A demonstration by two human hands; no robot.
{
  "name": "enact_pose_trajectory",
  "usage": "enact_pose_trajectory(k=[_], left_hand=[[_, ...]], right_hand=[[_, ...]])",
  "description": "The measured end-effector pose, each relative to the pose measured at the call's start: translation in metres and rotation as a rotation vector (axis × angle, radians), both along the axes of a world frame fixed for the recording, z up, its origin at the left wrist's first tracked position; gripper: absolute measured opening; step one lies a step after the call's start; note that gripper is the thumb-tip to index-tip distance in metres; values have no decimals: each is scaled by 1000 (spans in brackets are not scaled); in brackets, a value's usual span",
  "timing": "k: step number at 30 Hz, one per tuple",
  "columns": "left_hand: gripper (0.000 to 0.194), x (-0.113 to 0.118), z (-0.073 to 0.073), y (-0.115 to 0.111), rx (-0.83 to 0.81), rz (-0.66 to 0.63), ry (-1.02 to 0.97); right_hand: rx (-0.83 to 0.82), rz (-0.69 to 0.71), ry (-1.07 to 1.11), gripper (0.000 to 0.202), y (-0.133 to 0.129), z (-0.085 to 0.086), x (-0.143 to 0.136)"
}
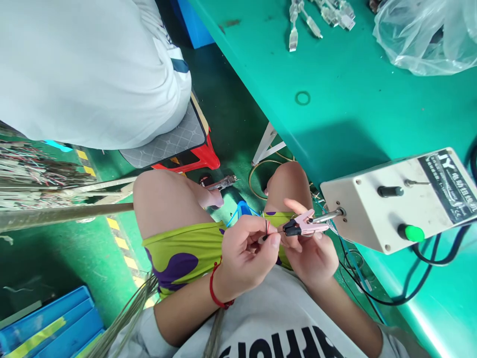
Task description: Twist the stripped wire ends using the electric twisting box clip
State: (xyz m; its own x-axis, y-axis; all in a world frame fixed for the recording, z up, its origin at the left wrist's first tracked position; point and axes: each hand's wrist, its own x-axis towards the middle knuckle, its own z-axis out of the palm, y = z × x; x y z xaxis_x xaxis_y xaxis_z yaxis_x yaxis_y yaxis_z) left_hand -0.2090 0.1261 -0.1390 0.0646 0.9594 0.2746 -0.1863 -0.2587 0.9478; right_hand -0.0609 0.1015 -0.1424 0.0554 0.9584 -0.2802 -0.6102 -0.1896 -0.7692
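My left hand (pixel 248 251), with a red string bracelet at its wrist, pinches thin wires (pixel 267 227), red and dark strands among them, between thumb and fingers. Just right of its fingertips is a pink clip (pixel 307 223) with black jaw tips, mounted on the metal shaft (pixel 328 216) of a beige machine (pixel 361 204). The wire ends reach the clip's jaws. My right hand (pixel 313 253) is around the clip, thumb at the lower handle and one finger extended above. Its other fingers are partly hidden behind the clip.
The machine, with a green knob and black cables, sits on the green table (pixel 335 124). Clear USB connectors (pixel 293 37) and a plastic bag (pixel 428 40) lie farther back. A person in white (pixel 112 74) sits at left. Blue bins (pixel 55 323) stand lower left.
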Motion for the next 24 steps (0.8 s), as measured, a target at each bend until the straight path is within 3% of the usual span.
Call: enact_pose_trajectory(k=[10,15,19,22,24], left_hand=[[7,0,7,2,-18,-28,-114],[7,-7,5,0,-10,60,-125],[5,-12,4,-4,14,82,-130],[2,-16,4,-8,70,37,-107],[7,-18,4,-10,136,-4,-95]], right_hand=[[-7,47,32,37,-6,-11,-13],[30,87,9,31,-4,-13,-18],[141,-31,-183,31,-11,-10,-25],[370,-157,-341,44,-28,-4,-28],[448,-152,-459,40,-40,2,-27]])
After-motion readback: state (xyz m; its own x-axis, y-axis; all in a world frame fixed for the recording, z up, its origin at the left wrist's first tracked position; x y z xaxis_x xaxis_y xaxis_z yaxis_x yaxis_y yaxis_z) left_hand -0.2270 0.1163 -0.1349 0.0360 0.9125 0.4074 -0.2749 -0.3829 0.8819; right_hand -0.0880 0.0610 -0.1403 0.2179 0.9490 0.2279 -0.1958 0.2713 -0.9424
